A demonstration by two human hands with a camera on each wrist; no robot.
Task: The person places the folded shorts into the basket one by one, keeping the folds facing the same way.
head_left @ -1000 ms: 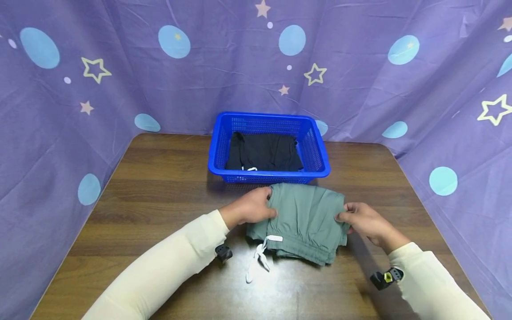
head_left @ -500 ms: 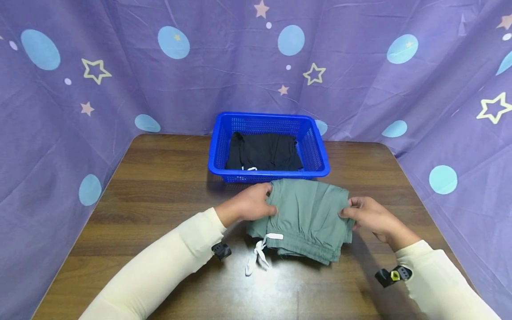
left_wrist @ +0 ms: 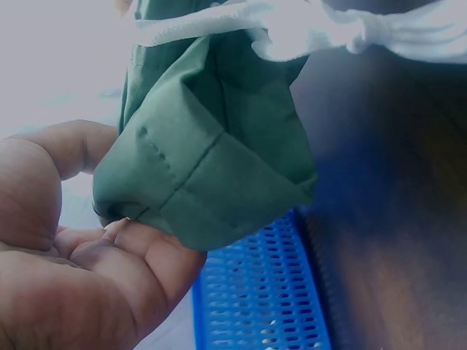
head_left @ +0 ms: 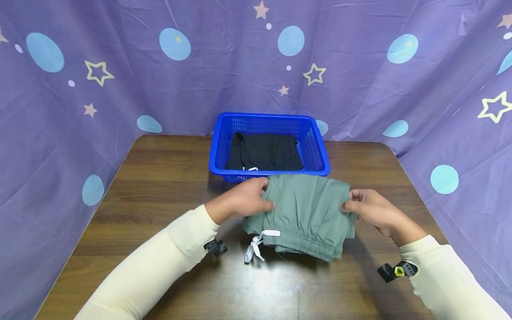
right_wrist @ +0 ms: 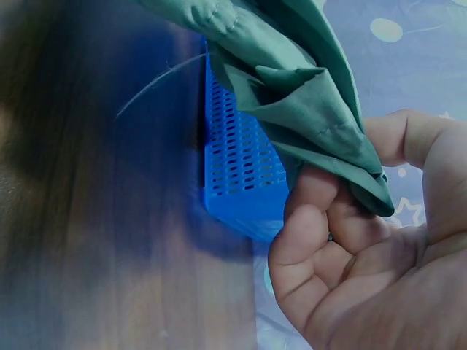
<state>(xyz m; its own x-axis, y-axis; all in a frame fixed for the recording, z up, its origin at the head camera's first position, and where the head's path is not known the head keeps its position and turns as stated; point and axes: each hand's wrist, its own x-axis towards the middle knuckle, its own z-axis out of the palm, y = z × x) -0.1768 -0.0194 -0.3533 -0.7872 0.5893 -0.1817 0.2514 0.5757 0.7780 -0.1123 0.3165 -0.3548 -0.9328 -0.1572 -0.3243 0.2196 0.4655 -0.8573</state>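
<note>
Folded green shorts [head_left: 306,206] with an elastic waistband and a tied white drawstring [head_left: 254,247] hang between both hands, raised above the table. My left hand [head_left: 246,198] pinches their left side, thumb on top and fingers beneath. On the opposite side my right hand [head_left: 374,211] grips the edge between thumb and curled fingers. In the left wrist view the fingers [left_wrist: 139,262] lie under the green cloth [left_wrist: 204,160]. The right wrist view shows the layered folds [right_wrist: 314,117] held at one corner. Behind the shorts stands a blue basket [head_left: 270,173], its front wall partly covered by them.
Black folded clothing [head_left: 266,152] with a bit of white cord lies inside the basket. The brown wooden table [head_left: 168,178] extends around it. A purple curtain [head_left: 224,58] with stars and dots hangs behind and at both sides.
Both hands have lifted the green shorts and moved them slightly toward the basket, so their far edge now overlaps its front rim. The right hand has shifted a little to the right.
</note>
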